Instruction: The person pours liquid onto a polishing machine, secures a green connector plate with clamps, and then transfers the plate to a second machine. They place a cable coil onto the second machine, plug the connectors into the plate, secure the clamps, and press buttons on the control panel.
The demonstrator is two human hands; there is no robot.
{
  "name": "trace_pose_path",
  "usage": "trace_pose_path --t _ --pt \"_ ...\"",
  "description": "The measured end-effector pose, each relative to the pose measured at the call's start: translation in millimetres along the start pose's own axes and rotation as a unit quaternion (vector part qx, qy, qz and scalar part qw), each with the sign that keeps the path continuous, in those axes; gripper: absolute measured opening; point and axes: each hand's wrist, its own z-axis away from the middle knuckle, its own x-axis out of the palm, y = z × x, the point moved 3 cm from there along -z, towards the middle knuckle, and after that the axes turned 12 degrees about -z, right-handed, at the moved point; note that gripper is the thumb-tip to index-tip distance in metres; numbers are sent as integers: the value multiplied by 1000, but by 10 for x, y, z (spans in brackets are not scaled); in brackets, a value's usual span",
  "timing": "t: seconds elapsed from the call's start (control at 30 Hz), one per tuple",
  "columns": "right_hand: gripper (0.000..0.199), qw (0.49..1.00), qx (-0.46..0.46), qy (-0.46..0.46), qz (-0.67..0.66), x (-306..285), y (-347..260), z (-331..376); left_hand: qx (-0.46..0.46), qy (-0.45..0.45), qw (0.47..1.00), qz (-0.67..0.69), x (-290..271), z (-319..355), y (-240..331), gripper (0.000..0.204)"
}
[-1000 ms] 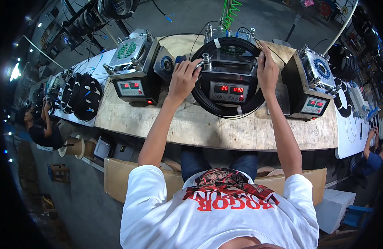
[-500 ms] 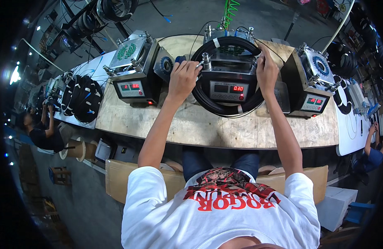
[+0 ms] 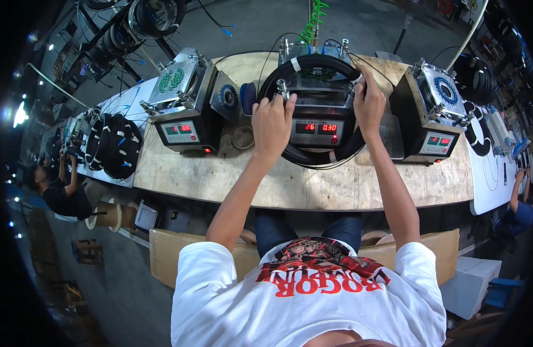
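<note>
A coil of black cable [image 3: 354, 148] with white bands rings the middle metal machine [image 3: 304, 111], whose front panel [image 3: 315, 132] shows lit red digits. My left hand [image 3: 270, 128] is at the machine's left front corner. Its thumb and index finger are closed about the lower end of a shiny metal clamp [image 3: 282, 87]. At the opposite corner, my right hand [image 3: 369, 110] curls beside the coil, its fingertips closed on the right-hand clamp [image 3: 353, 82], which is mostly hidden. Green pieces [image 3: 319, 74] show on the machine's top behind the coil.
Similar machines stand left [image 3: 180, 110] and right [image 3: 431, 115] on the wooden table [image 3: 220, 188]. A dark blue round pad [image 3: 248, 99] and a ring [image 3: 242, 137] lie left of my hand. Black cable bundles [image 3: 113, 144] fill the left side table. Co-workers sit at both sides.
My left hand has shifted right and toward me, staying by the left clamp. The panel's left display has lit up. The right hand stays almost in place.
</note>
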Motion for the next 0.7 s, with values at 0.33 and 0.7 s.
trace_pose_path --t 0.33,0.7 --pt "29 992 13 61 -110 -68 39 86 77 -142 967 197 -58 -81 -407 35" --pt "33 993 43 100 39 -212 116 485 -3 71 982 173 427 -18 -560 106"
